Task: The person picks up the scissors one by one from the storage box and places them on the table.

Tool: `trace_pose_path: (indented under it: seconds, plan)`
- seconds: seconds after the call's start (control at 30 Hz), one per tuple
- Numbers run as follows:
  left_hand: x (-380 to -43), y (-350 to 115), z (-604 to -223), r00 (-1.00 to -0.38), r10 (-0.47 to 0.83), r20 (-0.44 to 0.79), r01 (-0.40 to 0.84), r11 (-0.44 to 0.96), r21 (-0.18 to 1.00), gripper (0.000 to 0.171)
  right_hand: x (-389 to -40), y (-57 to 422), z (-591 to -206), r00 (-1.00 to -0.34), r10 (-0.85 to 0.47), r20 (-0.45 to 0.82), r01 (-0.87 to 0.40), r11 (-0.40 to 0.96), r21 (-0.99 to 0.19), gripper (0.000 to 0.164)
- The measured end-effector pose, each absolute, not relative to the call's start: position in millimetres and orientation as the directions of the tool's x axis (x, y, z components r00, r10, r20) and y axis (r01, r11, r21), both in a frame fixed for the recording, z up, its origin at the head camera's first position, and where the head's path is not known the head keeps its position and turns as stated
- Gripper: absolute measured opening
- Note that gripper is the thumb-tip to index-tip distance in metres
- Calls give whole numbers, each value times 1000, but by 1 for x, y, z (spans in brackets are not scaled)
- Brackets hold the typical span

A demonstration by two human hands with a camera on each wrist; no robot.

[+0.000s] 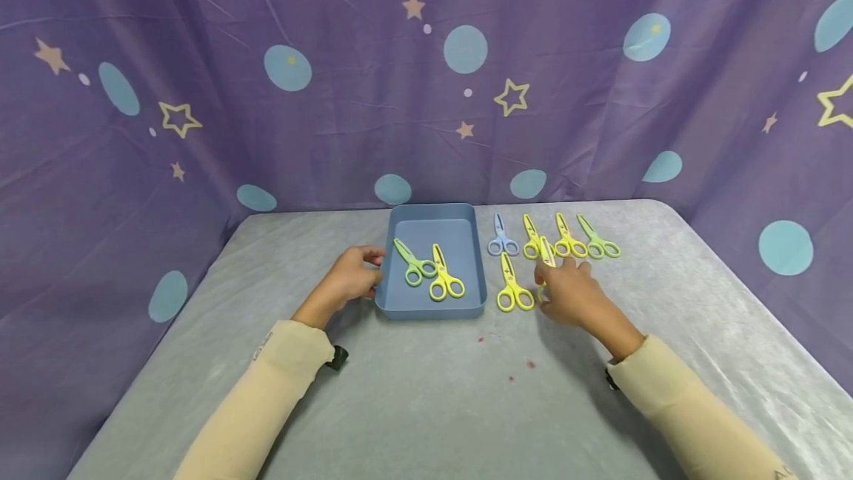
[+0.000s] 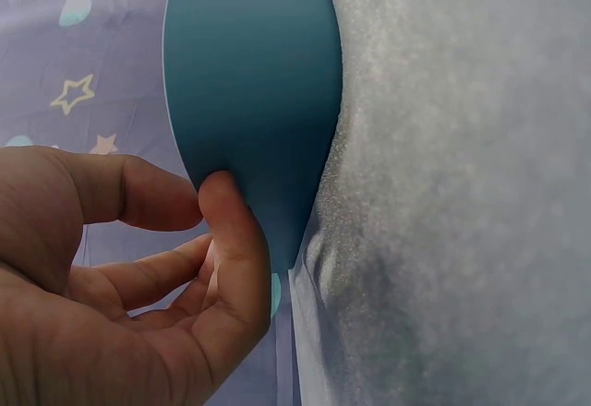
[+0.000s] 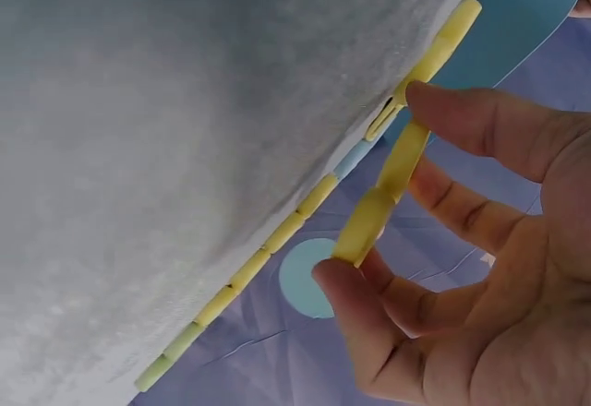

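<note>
My right hand (image 1: 569, 291) pinches a pair of yellow children's scissors (image 3: 403, 159) by the edges of its handle, thumb on one side and a finger on the other. In the head view its pale blades (image 1: 546, 251) point away from me, and the fingers hide much of the handle. On the far left of the blue tray (image 1: 429, 314), my left hand (image 1: 349, 274) has its fingers loosely bent, with thumb and fingertip touching the outer wall near the rim (image 2: 231, 83). Inside the tray lie green scissors (image 1: 412, 272) and yellow scissors (image 1: 440, 270).
Right of the tray, blue scissors (image 1: 499, 228), several yellow scissors and green scissors (image 1: 589, 232) form a back row. Another yellow pair (image 1: 509, 276) lies nearer, beside the tray. A grey cloth covers the table (image 1: 426, 398); a purple curtain (image 1: 360, 110) hangs behind it.
</note>
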State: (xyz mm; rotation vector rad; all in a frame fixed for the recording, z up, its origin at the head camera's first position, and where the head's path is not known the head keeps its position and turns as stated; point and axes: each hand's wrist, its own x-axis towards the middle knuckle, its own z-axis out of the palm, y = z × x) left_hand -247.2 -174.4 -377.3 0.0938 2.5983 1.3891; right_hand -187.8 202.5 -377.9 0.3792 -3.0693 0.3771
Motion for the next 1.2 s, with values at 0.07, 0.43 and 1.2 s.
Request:
trace_pose_path:
  seconds: [0.07,0.43,1.2]
  plan:
    - [-247,-175,-377,-979,146,-142,-36,561,827,63,-187,204,-379,-968,-248,44,-252,940,-230,30]
    - [-247,-174,-378,-980,143,-140,-36,562,827,62,-188,208,-381,-950,-312,-3,-303,925,-229,29]
    - [-248,-174,-378,-979,153,-137,-24,577,816,61,-193,215,-378,-914,-392,-98,-354,893,-278,34]
